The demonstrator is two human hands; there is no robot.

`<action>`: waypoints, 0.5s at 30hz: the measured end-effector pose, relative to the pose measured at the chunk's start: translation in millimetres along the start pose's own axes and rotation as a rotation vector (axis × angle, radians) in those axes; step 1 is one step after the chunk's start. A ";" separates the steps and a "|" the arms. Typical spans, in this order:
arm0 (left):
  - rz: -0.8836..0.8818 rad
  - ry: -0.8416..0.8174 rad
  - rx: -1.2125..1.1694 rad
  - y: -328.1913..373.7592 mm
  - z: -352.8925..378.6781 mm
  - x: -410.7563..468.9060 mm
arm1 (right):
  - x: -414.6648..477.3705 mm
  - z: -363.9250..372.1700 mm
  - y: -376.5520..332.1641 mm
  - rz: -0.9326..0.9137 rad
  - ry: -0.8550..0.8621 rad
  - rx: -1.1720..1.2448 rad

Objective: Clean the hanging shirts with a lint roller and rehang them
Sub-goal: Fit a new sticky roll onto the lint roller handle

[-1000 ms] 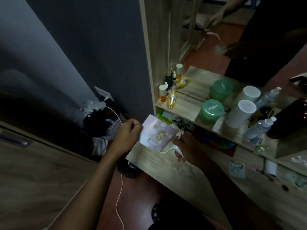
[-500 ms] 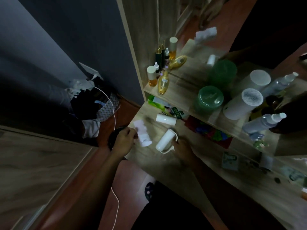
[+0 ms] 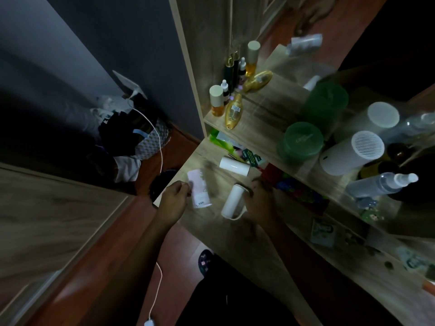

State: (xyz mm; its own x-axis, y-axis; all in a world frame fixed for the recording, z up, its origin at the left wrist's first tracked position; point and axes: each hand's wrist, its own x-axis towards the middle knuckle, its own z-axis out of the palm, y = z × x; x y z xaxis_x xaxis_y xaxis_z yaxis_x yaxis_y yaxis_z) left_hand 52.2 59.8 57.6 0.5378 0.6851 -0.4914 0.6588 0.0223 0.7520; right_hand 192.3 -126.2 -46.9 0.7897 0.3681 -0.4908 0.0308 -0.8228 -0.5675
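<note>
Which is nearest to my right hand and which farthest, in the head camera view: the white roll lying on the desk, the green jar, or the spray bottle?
From the right hand:
1. White roll, lying on the desk just beyond the hand.
2. Green jar, on the shelf above, farther back.
3. Spray bottle, lying on the shelf far to the right.

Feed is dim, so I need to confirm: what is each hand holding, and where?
Left hand pinches the pink wrapper by its left edge. Right hand grips the lint roller by its handle side, though blur hides the exact hold.
</note>
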 end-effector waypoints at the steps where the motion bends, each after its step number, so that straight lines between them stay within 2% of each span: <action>1: 0.003 -0.002 0.003 -0.7 0.1 -1.0 | 2.0 0.4 -4.4 -0.079 0.050 -0.005; 4: 0.012 0.006 0.023 -2.4 -1.8 -3.5 | 8.7 3.1 -22.1 -0.295 0.204 -0.057; 6: 0.007 0.021 0.027 -2.1 -4.9 -6.7 | 14.6 4.3 -35.5 -0.338 0.236 -0.167; 9: 0.021 0.042 0.010 -1.1 -11.0 -15.2 | 29.7 12.0 -46.6 -0.347 0.161 -0.316; 15: 0.021 0.081 -0.047 -14.0 -25.2 -31.5 | 31.8 30.5 -64.1 -0.415 0.114 -0.367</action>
State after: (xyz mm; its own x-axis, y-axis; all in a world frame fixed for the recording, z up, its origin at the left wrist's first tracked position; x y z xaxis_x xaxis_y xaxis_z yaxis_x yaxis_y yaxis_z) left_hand 12.8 56.2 73.7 0.5057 0.7422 -0.4398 0.6216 0.0400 0.7823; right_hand 196.7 -48.5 -46.3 0.7266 0.6605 -0.1893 0.5477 -0.7231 -0.4209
